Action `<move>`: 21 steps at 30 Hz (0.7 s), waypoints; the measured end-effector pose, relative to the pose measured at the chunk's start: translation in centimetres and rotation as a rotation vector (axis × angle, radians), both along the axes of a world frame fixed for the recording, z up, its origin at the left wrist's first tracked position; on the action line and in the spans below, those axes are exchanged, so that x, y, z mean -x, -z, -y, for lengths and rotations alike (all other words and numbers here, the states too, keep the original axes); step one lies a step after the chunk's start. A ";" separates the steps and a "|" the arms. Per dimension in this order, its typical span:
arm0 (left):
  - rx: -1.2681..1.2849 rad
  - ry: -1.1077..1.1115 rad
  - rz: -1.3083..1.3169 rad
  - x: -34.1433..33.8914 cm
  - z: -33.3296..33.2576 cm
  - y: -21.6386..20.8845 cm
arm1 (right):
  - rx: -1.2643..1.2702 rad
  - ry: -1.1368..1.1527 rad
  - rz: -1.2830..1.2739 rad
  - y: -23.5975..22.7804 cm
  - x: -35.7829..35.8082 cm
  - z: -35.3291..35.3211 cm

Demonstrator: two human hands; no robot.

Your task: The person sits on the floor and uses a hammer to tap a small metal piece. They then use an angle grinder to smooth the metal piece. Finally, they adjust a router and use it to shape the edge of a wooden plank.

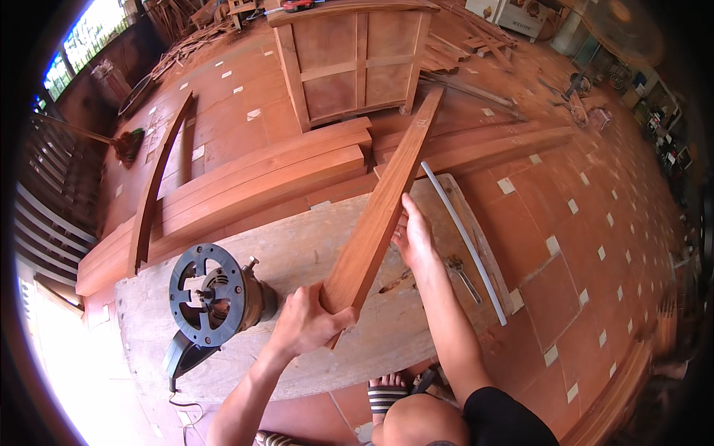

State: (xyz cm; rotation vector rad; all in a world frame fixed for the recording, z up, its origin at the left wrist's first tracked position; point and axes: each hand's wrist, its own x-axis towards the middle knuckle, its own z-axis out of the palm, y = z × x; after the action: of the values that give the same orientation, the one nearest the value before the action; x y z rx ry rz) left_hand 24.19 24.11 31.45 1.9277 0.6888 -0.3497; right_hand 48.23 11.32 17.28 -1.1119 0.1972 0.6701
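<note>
A long reddish-brown wooden board (383, 201) is held up at a slant over a low worn wooden workbench (297, 238). My left hand (312, 320) grips its near end, thumb over the top face. Further along, my right hand (413, 232) holds the board's right edge, with some fingers hidden under it. A router (208, 296) lies on the bench left of my left hand, its round black base facing up, and its cord drops off the near edge. Right of my right hand are a grey straight bar (465, 241) and a metal wrench (465, 279).
Thick stacked timber beams (253, 178) lie behind the bench, with a narrow plank (158, 186) leaning across them. A wooden cabinet (357, 63) stands beyond. A broom (126, 145) is at the left, a fan (623, 30) far right, and scrap wood (476, 41) lies on the tiled floor.
</note>
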 end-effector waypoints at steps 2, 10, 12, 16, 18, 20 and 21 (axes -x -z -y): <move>0.115 -0.002 0.004 1.0 -0.4 -2.9 | -0.093 0.087 0.026 -0.4 -2.8 -0.7; 0.096 0.022 -0.223 15.0 -3.1 -12.7 | -0.235 -0.030 0.057 -2.2 -3.0 -5.0; -0.158 0.033 -0.113 18.5 -1.2 -14.6 | -0.182 -0.058 -0.046 -1.1 -1.2 -4.6; -0.397 0.061 -0.007 24.9 0.6 -12.6 | -0.316 -0.042 -0.095 -3.7 4.1 -4.7; -0.498 0.041 0.026 27.9 0.1 -9.9 | -0.299 0.029 0.014 -5.7 6.0 -4.8; -0.615 0.042 0.039 32.2 0.2 -7.2 | -0.384 0.043 -0.021 -7.5 8.5 -5.8; -0.642 0.019 -0.011 34.1 1.3 -7.3 | -0.415 0.035 -0.098 -7.4 10.6 -6.5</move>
State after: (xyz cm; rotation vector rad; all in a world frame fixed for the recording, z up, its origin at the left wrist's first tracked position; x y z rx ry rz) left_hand -9.88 22.80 38.71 2.5380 0.8603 -0.1557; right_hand 37.67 17.80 24.72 -0.6770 0.1519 0.6965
